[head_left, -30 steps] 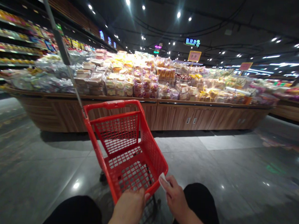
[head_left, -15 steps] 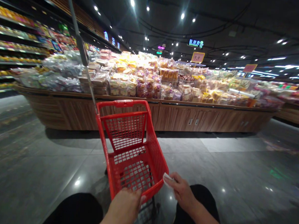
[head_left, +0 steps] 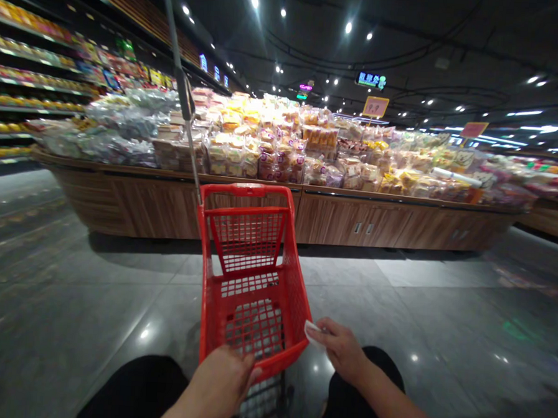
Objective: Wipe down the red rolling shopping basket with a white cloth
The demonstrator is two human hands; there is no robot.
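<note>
A small red plastic shopping cart (head_left: 305, 291) stands in front of me, its basket bare inside and its handle bar on the far side. My left hand (head_left: 226, 381) is closed over the near rim of the basket. Beside the near right corner, my right hand (head_left: 339, 349) pinches a folded white cloth or tissue (head_left: 314, 334) between thumb and fingers. The white piece is close to the rim; I cannot tell whether it touches. A grey pole (head_left: 182, 85) rises from the cart's far left corner.
Behind the cart runs a long wooden display counter (head_left: 334, 221) heaped with bagged baked goods (head_left: 235, 150). Shelves of packaged goods (head_left: 28, 80) line the left side. Price signs (head_left: 376, 107) stand above the counter. Grey tiled floor (head_left: 129, 295) lies around the cart.
The far end of the cart and its pole have swung to the right, so the cart stands straighter. My left hand has shifted slightly left and down, still on the rim.
</note>
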